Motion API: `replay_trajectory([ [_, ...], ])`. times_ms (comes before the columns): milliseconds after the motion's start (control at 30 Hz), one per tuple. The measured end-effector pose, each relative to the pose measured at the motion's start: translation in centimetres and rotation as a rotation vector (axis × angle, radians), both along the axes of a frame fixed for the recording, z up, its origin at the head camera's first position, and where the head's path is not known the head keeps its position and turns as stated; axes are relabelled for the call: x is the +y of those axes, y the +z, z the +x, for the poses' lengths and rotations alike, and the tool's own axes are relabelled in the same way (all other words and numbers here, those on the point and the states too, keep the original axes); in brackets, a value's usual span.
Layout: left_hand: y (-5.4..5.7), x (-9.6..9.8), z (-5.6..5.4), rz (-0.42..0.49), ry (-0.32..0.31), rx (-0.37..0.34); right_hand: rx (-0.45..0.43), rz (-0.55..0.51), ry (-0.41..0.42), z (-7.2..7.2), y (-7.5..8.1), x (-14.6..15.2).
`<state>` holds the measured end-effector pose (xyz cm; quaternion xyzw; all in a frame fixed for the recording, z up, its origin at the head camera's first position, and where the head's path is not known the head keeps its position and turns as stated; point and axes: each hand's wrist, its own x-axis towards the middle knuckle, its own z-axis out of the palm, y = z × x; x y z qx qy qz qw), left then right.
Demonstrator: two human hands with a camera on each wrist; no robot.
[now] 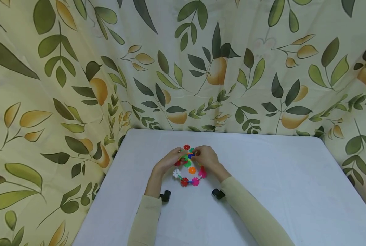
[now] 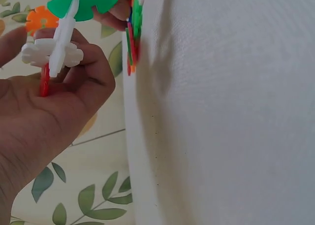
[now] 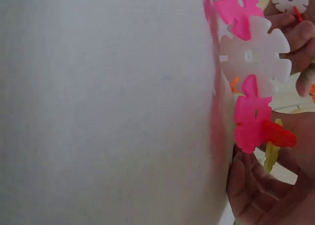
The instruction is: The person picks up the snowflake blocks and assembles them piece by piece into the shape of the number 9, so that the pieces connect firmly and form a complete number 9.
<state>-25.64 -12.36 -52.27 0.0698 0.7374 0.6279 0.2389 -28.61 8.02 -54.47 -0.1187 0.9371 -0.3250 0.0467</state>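
Note:
A ring of interlocking plastic snowflake discs (image 1: 184, 181), in red, pink, white, green and other colours, is between both hands over the white table. My left hand (image 1: 170, 160) grips the ring's upper left part; in the left wrist view, its curled fingers (image 2: 98, 70) are around a red piece beside a white disc (image 2: 39, 52). At the ring's upper right, my right hand (image 1: 207, 158) pinches a small blue disc (image 1: 191, 156). Pink and white discs (image 3: 253, 52) hang beside the right hand (image 3: 275, 185) in the right wrist view. Fingers hide part of the join.
An orange disc (image 1: 192, 169) shows inside the ring; whether it is attached, I cannot tell. A red disc (image 1: 186, 147) is just beyond the hands. The white table (image 1: 263, 177) extends around them, with a leaf-patterned curtain (image 1: 201, 68) behind. Black wrist devices (image 1: 165, 196) show near the sleeves.

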Motion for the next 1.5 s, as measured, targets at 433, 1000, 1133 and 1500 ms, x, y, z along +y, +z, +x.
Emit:
replay_trajectory([
  [433, -0.2, 0.3, -0.1, -0.040, -0.009, 0.075, 0.018, -0.234, -0.082, 0.4, 0.1, 1.0],
  [1000, 0.0, 0.1, -0.1, 0.029, -0.030, 0.000, -0.074, -0.653, -0.045, 2.3, 2.6, 2.3],
  [1133, -0.2, 0.1, -0.2, 0.058, -0.062, -0.003, -0.088, -0.685, -0.039, 2.7, 2.9, 2.3],
  [1500, -0.3, 0.5, 0.0, 0.063, -0.097, -0.012, -0.127, -0.747, -0.081, 3.4, 3.0, 2.4],
])
